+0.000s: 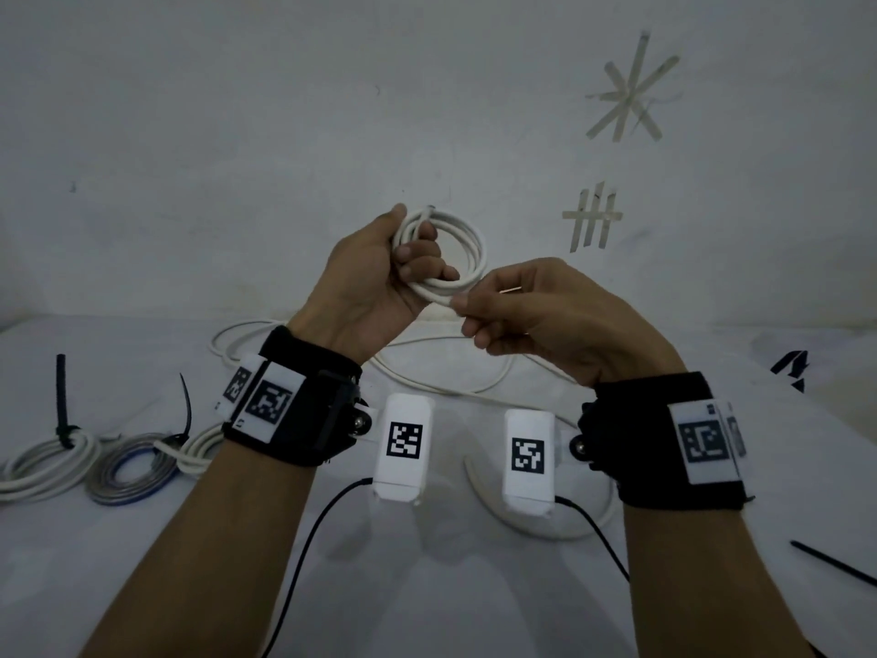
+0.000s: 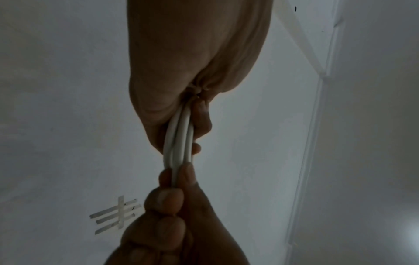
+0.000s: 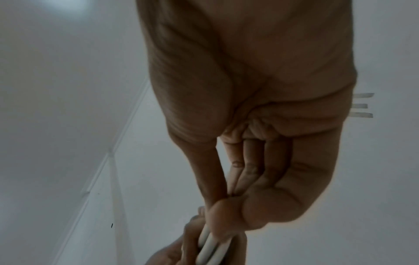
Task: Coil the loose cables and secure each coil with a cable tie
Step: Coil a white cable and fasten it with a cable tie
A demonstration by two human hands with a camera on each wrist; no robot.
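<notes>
A white-covered table (image 1: pixel 474 586) carries a loose white cable (image 1: pixel 427 379), three tied coils (image 1: pixel 52 460) at the left and a black cable tie (image 1: pixel 835 565) at the right. Above it, the left hand (image 1: pixel 375 282) has its fingers clamped around a white cable coil (image 1: pixel 467 251). The right hand (image 1: pixel 545 320) pinches the coil's near strand between thumb and fingers (image 1: pixel 462 306).
</notes>
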